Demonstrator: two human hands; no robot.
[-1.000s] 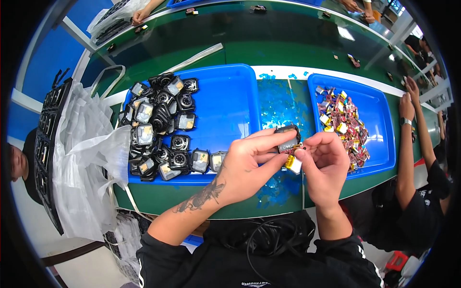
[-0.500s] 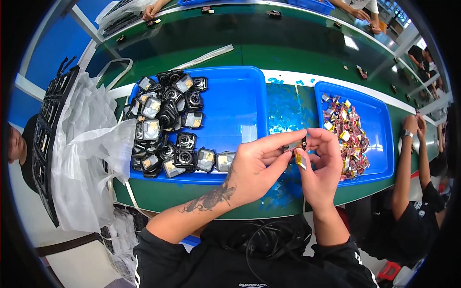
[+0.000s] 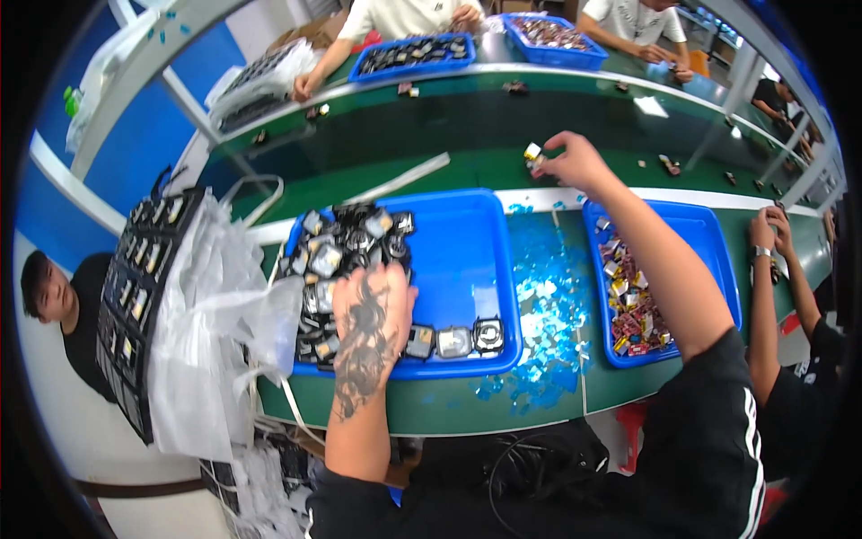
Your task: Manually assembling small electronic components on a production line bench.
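My right hand (image 3: 575,162) reaches out over the dark green belt. Its fingertips pinch a small circuit board with a battery (image 3: 534,153), reddish with a white and yellow block. My left hand (image 3: 373,305), back upward, is over the pile of black smartwatch cases (image 3: 332,247) in the left blue tray (image 3: 458,242). Its fingers bend down into the pile, so whether they grip a case is hidden. Several cases line the near edge of that tray. Beneath my right forearm, the right blue tray (image 3: 709,242) holds a heap of circuit boards with batteries (image 3: 628,292).
Blue film scraps (image 3: 548,314) litter the green table between the trays. A white strap (image 3: 400,178) lies across the belt's near side. Black racks wrapped in clear plastic (image 3: 202,314) stand at left. Co-workers' hands (image 3: 310,85) work across the belt and at right.
My hands have separated. The right has moved forward over the belt with the circuit board and battery; the left has moved into the tray of cases. The view has shifted, showing more beyond the belt.
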